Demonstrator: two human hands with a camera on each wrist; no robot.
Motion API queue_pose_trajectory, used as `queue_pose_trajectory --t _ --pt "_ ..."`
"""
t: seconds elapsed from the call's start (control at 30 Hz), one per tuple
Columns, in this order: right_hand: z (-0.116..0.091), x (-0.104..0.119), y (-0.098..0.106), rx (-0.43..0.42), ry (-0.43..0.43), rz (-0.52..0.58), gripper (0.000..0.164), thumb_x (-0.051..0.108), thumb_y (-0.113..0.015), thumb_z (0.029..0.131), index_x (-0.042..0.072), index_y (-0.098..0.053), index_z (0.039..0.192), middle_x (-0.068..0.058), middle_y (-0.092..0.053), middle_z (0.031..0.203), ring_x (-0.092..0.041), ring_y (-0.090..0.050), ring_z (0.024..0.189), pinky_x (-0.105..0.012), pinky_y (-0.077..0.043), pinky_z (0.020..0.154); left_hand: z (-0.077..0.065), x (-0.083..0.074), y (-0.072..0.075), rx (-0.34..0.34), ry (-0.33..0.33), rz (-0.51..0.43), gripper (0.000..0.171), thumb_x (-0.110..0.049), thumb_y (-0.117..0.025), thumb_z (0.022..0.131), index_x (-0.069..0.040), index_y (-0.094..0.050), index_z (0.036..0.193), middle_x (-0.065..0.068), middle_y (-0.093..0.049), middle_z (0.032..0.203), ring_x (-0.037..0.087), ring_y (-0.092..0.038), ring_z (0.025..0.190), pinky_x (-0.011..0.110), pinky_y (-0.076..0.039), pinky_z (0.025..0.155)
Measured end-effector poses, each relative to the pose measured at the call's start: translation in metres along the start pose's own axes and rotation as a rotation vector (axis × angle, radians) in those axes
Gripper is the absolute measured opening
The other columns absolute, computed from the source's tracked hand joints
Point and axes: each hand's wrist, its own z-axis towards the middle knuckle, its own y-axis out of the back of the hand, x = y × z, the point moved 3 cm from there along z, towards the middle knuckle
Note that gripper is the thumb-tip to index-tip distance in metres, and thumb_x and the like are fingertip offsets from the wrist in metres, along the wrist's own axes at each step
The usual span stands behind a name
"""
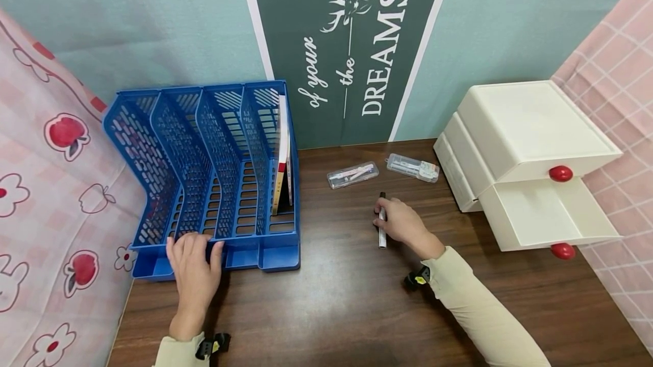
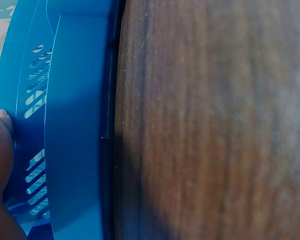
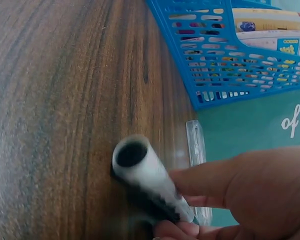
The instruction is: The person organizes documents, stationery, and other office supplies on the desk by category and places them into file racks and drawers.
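Observation:
A white marker with a black end [image 1: 382, 231] is pinched between the thumb and fingers of my right hand [image 1: 403, 222], low over the table. In the right wrist view the near end of the marker [image 3: 147, 172] looks blurred. My left hand [image 1: 195, 268] grips the front edge of a blue file rack [image 1: 278, 240], its fingers bent over the rim. The thumb [image 2: 5, 121] lies against the blue plastic in the left wrist view; the other fingers are hidden there. Thin books [image 1: 282, 157] stand in the rack's rightmost slot.
Two clear plastic cases [image 1: 353, 175] lie near the wall, with small items inside. At the right stands a white drawer unit [image 1: 541, 129] with red knobs; its lower drawer [image 1: 546, 208] is pulled out. Patterned cloth hangs on both sides of the brown table [image 1: 326, 310].

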Motion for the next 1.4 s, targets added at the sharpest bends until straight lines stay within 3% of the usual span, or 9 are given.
queue_pose_trajectory --t 0.17,0.33,0.63,1.2,1.4 --pt "-0.001 -0.001 0.000 -0.034 0.004 0.015 0.028 0.006 -0.073 0.086 0.003 -0.056 0.108 -0.013 -0.060 0.089 -0.027 -0.058 0.072 -0.044 -0.050 0.062 0.001 -0.001 0.000 -0.003 -0.002 -0.005 0.040 -0.035 -0.056 0.105 0.004 -0.061 0.098 0.025 -0.059 0.099 0.046 -0.047 0.112 0.068 -0.010 0.116" --pt "-0.001 -0.005 0.000 -0.014 -0.062 0.081 0.036 0.004 -0.070 0.083 -0.002 -0.047 0.111 -0.013 -0.061 0.085 -0.024 -0.059 0.067 -0.039 -0.049 0.058 0.001 -0.001 -0.001 -0.005 -0.002 -0.005 0.042 -0.036 -0.055 0.105 0.004 -0.061 0.098 0.025 -0.059 0.099 0.046 -0.046 0.113 0.067 -0.009 0.116" --pt "-0.004 -0.005 0.007 -0.001 -0.054 0.065 0.032 0.006 -0.069 0.083 -0.002 -0.064 0.114 -0.009 -0.061 0.087 -0.021 -0.057 0.068 -0.035 -0.046 0.059 0.002 -0.001 -0.002 -0.012 -0.006 -0.013 0.035 -0.030 -0.060 0.103 0.004 -0.061 0.097 0.025 -0.059 0.098 0.046 -0.047 0.112 0.067 -0.010 0.116" --pt "-0.035 -0.002 0.059 -0.029 -0.008 0.037 0.049 0.006 -0.066 0.081 -0.002 -0.065 0.129 -0.011 -0.069 0.097 -0.018 -0.059 0.072 -0.035 -0.047 0.061 0.001 -0.001 -0.001 -0.012 -0.005 -0.012 0.039 -0.034 -0.057 0.104 0.004 -0.061 0.097 0.025 -0.059 0.098 0.046 -0.046 0.112 0.067 -0.010 0.116" --pt "-0.048 -0.001 0.083 -0.006 0.012 0.005 0.048 0.005 -0.066 0.082 -0.001 -0.065 0.130 -0.006 -0.069 0.091 -0.015 -0.058 0.068 -0.034 -0.045 0.059 0.000 0.000 -0.001 -0.016 -0.006 -0.012 0.034 -0.029 -0.061 0.103 0.004 -0.061 0.097 0.025 -0.059 0.098 0.046 -0.046 0.112 0.068 -0.011 0.115"
